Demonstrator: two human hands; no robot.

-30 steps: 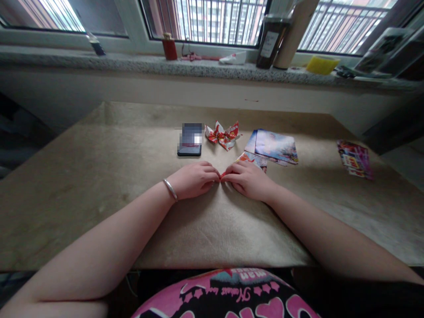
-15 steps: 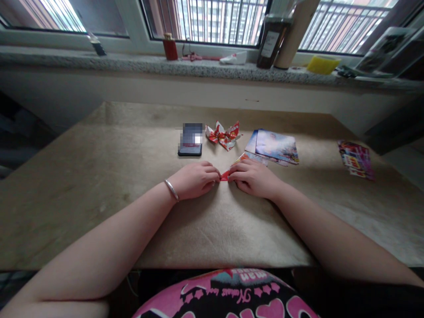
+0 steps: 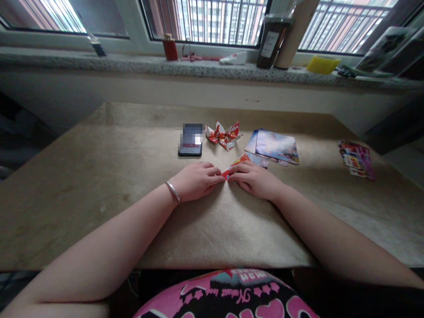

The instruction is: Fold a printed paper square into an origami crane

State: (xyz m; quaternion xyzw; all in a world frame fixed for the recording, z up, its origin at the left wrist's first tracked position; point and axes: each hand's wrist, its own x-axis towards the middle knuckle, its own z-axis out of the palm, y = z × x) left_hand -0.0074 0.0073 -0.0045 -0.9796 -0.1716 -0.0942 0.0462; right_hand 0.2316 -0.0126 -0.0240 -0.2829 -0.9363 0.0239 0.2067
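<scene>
A small folded piece of red and orange printed paper (image 3: 244, 158) lies on the table between my hands, partly hidden by my fingers. My left hand (image 3: 201, 180) has its fingers pressed together, the tips on the paper's near left corner. Across from it, my right hand (image 3: 256, 179) covers much of the paper and pins it with bent fingers. Just beyond stands a folded paper flower shape (image 3: 224, 135) in red and white. To its left lies a phone (image 3: 190, 148) with a blurred screen.
Several printed sheets (image 3: 277, 145) lie overlapped beyond my right hand. Farther right is a fanned stack of colourful paper strips (image 3: 357, 160). The stone sill (image 3: 132, 64) behind the table (image 3: 99, 185) holds a red bottle (image 3: 170, 47), a dark jar (image 3: 272, 42) and yellow tape (image 3: 323, 65).
The left fingertips have shifted slightly right along the paper's near corner. More of the paper's orange upper part shows above my right hand, which has moved little.
</scene>
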